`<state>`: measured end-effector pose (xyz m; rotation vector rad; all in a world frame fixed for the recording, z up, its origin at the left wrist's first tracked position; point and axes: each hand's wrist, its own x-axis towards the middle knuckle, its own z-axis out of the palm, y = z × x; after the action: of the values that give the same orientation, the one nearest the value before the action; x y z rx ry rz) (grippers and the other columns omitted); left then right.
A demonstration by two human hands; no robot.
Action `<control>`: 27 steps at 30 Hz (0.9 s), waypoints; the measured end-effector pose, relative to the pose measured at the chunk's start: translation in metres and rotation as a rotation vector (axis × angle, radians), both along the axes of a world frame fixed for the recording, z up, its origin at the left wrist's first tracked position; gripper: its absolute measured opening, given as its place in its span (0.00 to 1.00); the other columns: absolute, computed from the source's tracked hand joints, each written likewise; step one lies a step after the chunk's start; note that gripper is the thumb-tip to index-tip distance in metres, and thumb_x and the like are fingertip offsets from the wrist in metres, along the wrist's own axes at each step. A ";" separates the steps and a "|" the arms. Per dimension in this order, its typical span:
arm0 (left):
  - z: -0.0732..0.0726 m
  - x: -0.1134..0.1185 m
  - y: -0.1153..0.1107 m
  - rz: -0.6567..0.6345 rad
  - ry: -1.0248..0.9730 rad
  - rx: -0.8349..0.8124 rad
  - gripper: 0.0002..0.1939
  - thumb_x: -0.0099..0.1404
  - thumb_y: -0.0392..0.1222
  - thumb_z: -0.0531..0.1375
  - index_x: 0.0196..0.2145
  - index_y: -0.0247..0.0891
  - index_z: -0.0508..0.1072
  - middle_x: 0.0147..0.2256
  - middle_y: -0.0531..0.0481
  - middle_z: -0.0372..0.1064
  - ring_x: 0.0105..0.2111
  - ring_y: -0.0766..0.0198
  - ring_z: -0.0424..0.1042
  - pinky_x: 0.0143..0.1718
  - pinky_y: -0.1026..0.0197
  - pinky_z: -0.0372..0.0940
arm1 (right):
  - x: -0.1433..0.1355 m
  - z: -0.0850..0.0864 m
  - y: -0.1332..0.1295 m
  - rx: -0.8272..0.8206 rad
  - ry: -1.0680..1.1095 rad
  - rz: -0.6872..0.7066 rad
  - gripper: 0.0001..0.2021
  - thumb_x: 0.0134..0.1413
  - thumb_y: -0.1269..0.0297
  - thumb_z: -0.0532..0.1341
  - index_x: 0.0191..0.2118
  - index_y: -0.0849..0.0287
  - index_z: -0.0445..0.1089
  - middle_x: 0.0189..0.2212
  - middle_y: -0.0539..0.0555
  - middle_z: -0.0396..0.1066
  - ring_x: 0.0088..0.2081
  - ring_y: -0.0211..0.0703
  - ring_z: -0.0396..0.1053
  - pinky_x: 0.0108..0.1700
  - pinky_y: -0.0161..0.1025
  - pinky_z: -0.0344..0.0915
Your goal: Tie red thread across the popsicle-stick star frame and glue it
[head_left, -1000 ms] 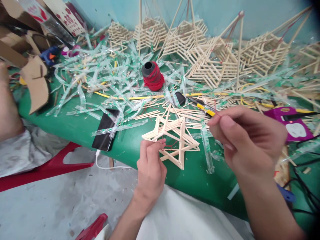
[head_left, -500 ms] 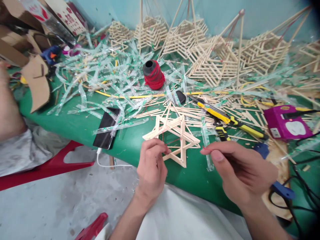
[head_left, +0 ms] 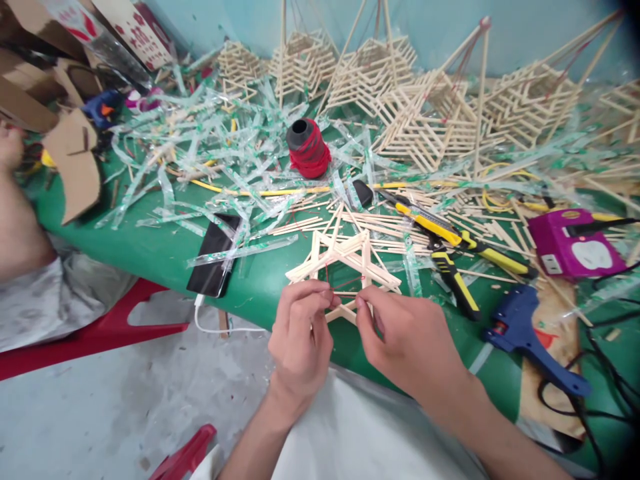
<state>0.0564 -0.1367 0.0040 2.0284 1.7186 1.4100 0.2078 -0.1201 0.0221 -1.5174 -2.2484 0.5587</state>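
A star-shaped frame of thin wooden sticks point(head_left: 367, 255) lies on the green table near its front edge. Red thread point(head_left: 345, 287) crosses the opening of the star. My left hand point(head_left: 305, 327) is at the star's lower left side, its fingertips pinched on the thread. At the lower right side, my right hand point(head_left: 405, 333) pinches the thread between thumb and forefinger, close to my left fingertips. Both hands hide part of the star's lower sticks. Behind the star stands a spool of red thread point(head_left: 311, 157).
A phone point(head_left: 213, 260) with a white cable lies left, a blue glue gun point(head_left: 530, 333) right. Yellow-black cutters point(head_left: 457, 283) and a knife point(head_left: 427, 223) sit beside loose sticks. Stick structures point(head_left: 430, 127) line the wall. Another person's arm point(head_left: 17, 220) is at the left.
My right hand has moved left to the star, beside my left hand, uncovering the glue gun and cutters. My left hand has hardly moved. The other person's hand has shifted slightly.
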 end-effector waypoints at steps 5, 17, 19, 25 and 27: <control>-0.002 -0.002 -0.004 -0.009 -0.015 0.010 0.13 0.66 0.20 0.57 0.38 0.37 0.69 0.39 0.50 0.73 0.39 0.71 0.76 0.40 0.69 0.74 | -0.003 0.004 0.002 0.140 0.019 -0.016 0.12 0.63 0.72 0.56 0.28 0.59 0.70 0.17 0.48 0.69 0.18 0.36 0.65 0.23 0.38 0.46; -0.004 -0.002 -0.006 0.013 -0.028 0.032 0.14 0.63 0.18 0.58 0.38 0.36 0.70 0.40 0.48 0.76 0.37 0.69 0.78 0.40 0.67 0.74 | 0.008 0.010 0.003 0.151 0.424 -0.223 0.07 0.63 0.72 0.59 0.37 0.56 0.74 0.20 0.47 0.71 0.17 0.33 0.58 0.22 0.36 0.56; -0.003 -0.001 -0.007 0.035 -0.021 0.051 0.15 0.62 0.18 0.59 0.37 0.36 0.70 0.39 0.48 0.77 0.37 0.68 0.79 0.38 0.66 0.75 | 0.016 0.009 0.015 0.093 0.512 -0.295 0.08 0.64 0.69 0.59 0.36 0.56 0.75 0.24 0.49 0.74 0.21 0.35 0.63 0.24 0.36 0.58; 0.000 0.002 -0.005 0.086 -0.005 0.088 0.13 0.62 0.20 0.62 0.35 0.37 0.71 0.38 0.48 0.80 0.38 0.64 0.80 0.36 0.63 0.76 | 0.040 0.012 0.076 -0.165 0.283 0.083 0.10 0.63 0.66 0.59 0.34 0.58 0.77 0.21 0.47 0.70 0.21 0.33 0.58 0.26 0.35 0.53; 0.001 0.004 -0.003 0.106 0.001 0.088 0.13 0.62 0.20 0.62 0.34 0.37 0.70 0.37 0.49 0.80 0.36 0.65 0.80 0.35 0.64 0.76 | 0.039 0.013 0.095 -0.248 0.207 0.286 0.11 0.63 0.64 0.59 0.33 0.57 0.78 0.20 0.46 0.68 0.22 0.33 0.57 0.27 0.35 0.52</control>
<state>0.0600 -0.1397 0.0055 2.0088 1.8202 1.5425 0.2473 -0.0247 0.0346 -1.1810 -2.3099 1.0621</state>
